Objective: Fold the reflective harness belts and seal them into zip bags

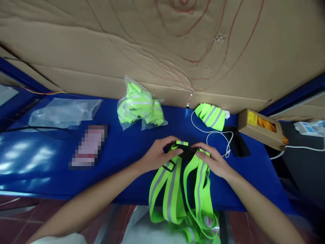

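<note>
Both hands grip a neon-yellow reflective harness (169, 200) made of wide straps with silver stripes. My left hand (162, 153) pinches it between thumb and fingers beside a black piece at its top. Opposite, my right hand (212, 159) pinches the other side of that black piece (188, 154), which spans the gap between the hands; its exact form is too dark to tell. A black slider buckle (169, 165) sits on the left strap. The looped straps hang over the table's front edge toward my lap.
On the blue table (127, 149) lie clear bags of neon straps (138, 105), a folded strap bundle (210, 116), a white cable (210, 133), a black phone (238, 142), a cardboard box (261, 128), an empty plastic bag (66, 112) and a blurred-out object (88, 145). Cardboard (127, 40) stands behind.
</note>
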A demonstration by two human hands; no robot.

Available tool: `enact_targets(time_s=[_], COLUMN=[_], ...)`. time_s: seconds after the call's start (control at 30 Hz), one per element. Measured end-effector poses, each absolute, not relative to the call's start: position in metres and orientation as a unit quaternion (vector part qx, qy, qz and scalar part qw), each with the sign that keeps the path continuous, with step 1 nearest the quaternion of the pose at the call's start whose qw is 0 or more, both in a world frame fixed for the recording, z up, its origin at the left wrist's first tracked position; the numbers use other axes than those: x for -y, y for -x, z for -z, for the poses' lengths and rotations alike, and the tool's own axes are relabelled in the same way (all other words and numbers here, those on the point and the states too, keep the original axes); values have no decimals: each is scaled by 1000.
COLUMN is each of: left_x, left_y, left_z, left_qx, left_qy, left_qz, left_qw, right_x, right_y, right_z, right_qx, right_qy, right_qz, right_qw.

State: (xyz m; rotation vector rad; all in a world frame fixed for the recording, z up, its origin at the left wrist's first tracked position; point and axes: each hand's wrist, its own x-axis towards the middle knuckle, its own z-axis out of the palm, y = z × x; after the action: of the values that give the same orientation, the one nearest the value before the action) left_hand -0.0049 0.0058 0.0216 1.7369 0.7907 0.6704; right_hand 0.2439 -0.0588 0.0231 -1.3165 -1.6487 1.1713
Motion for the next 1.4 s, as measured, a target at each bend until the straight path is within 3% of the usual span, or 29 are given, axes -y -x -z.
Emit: enact_targets(time_s=[0.17, 0.27, 0.47, 0.63, 0.73, 0.87, 0.97, 1.07, 1.23, 1.4], left_x=[-2, 1, 4, -3, -7, -15, -21, -21, -6, -1], left_y=[3, 0, -3, 2, 6, 11, 14, 16, 10, 4], left_z=[-13, -10, -6, -12, -21, -27, -28, -28, -22, -10], left_qx=[-346, -364, -365, -377, -349, -218, -232, -250, -222, -219], left_qy=[-682, -678, -675, -674, -757, -841, -854, -893, -930, -915], left_qz=[-278, -280, -322, -317, -290, -246, -183, -150, -252, -296], left_qw=[581, 574, 554, 550, 470, 430, 428, 341, 152, 166], right_x=[57, 62, 82, 73, 67, 68, 70, 70, 69, 71], right_y=[-249, -243, -213, -228, -238, -241, -245, -249, -246, -241], right_z=[-21, -24, -22, -19, -21, -25, -29, -31, -29, -28], right_qx=[590, 639, 774, 729, 703, 735, 758, 767, 769, 774], right_qy=[540, 558, 561, 575, 576, 551, 530, 526, 527, 532], right_qz=[-447, -301, -177, -273, -336, -295, -277, -271, -257, -226], right_qw=[400, 436, 235, 250, 248, 262, 261, 248, 256, 257])
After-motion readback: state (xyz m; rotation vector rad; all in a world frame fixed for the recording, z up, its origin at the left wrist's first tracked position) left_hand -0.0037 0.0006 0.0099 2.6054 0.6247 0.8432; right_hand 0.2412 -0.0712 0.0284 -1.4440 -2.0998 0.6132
